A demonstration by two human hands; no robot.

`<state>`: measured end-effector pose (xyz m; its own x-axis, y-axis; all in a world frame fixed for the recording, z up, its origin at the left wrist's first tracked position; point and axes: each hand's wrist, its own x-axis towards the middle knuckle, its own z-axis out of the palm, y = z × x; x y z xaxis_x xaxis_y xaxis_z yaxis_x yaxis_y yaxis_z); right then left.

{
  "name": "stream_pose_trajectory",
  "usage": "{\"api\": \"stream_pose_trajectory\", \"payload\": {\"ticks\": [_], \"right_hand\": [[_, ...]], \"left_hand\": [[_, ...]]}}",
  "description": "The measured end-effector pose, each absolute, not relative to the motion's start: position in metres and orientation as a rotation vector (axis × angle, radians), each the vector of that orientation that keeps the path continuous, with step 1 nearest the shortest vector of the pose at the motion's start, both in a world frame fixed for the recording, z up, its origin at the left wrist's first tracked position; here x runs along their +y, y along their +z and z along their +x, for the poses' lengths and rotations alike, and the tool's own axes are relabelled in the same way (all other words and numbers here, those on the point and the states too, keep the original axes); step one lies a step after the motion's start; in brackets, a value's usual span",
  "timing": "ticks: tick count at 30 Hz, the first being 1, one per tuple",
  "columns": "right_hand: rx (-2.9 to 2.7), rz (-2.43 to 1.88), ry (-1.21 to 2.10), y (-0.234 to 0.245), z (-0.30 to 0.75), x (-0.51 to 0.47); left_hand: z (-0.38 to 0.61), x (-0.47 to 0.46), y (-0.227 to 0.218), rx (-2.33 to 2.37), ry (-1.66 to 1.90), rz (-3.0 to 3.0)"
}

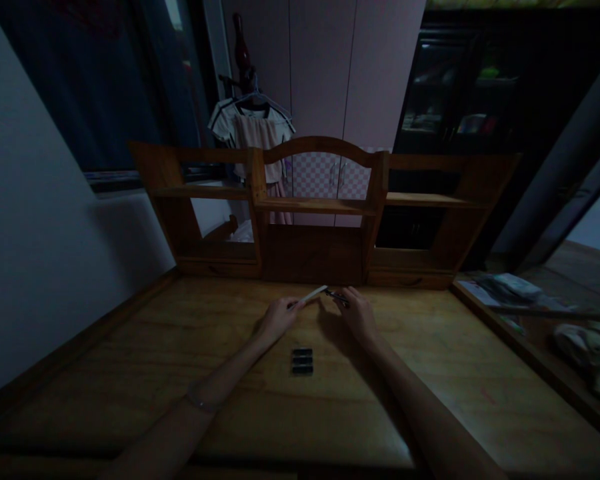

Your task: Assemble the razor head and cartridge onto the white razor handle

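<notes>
My left hand (279, 318) is closed on a slim white stick-like thing (314, 293), which slants up and to the right. My right hand (359, 312) pinches a thin dark object (336, 295) with a light glint on it; its kind is too dim to make out. The tips of the two things meet or nearly meet between my hands, just above the wooden desk (220, 380). Closer to me, a small pack of three dark bars (302, 361) lies flat on the desktop.
A wooden shelf unit (314, 207) with small drawers stands along the desk's far edge. Clothes on a hanger (257, 127) hang behind it, before a pink wardrobe (320, 73). A white wall (55, 253) borders the left side. Various items (517, 287) lie beyond the right edge.
</notes>
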<state>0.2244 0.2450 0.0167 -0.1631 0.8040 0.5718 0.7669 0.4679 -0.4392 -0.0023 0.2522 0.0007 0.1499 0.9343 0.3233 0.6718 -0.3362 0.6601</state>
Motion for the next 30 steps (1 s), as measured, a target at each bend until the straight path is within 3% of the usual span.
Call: {"api": "stream_pose_trajectory", "payload": {"ticks": [30], "right_hand": [[-1.962, -1.385, -0.085, 0.021, 0.219, 0.237]], "left_hand": [[-0.007, 0.251, 0.014, 1.652, 1.131, 2.114]]}}
